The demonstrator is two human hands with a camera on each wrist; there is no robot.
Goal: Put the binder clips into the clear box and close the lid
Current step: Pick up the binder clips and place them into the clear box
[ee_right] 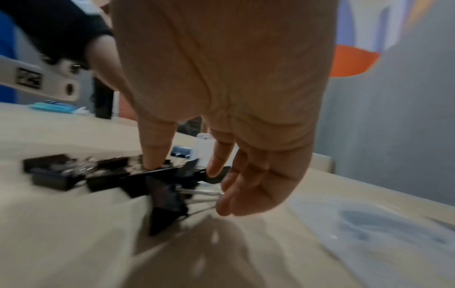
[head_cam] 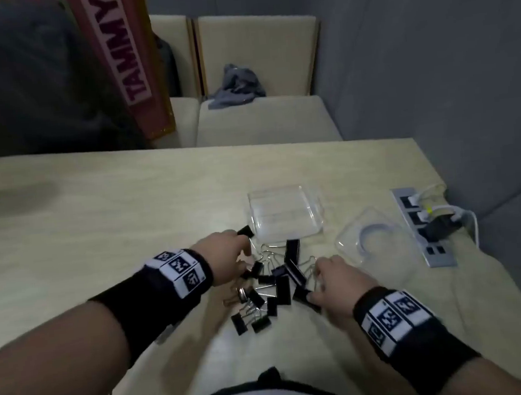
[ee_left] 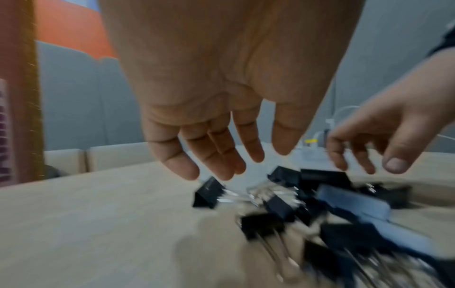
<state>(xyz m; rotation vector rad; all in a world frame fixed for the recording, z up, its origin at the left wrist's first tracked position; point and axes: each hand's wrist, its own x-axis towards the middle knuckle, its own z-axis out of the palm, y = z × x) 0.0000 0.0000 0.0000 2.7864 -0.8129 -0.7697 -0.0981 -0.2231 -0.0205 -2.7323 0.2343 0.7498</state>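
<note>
Several black binder clips (head_cam: 270, 286) lie in a loose pile on the table, in front of the clear box (head_cam: 313, 224), which stands open with nothing inside. Its clear lid (head_cam: 380, 250) lies flat to the right. My left hand (head_cam: 226, 257) hovers at the pile's left edge, fingers (ee_left: 216, 155) straight and spread just above the clips (ee_left: 278, 206). My right hand (head_cam: 331, 281) is at the pile's right side. Its thumb tip (ee_right: 154, 155) touches a black clip (ee_right: 138, 175) and its curved fingers (ee_right: 234, 194) brush the wire handles. Every clip lies on the table.
A grey power strip (head_cam: 441, 258) with white plugs and cables lies at the table's right edge, beyond the lid. Beige seats with a grey cloth (head_cam: 237, 87) stand behind the table. A sign board (head_cam: 120, 52) leans at the back left. A grey wall runs along the right.
</note>
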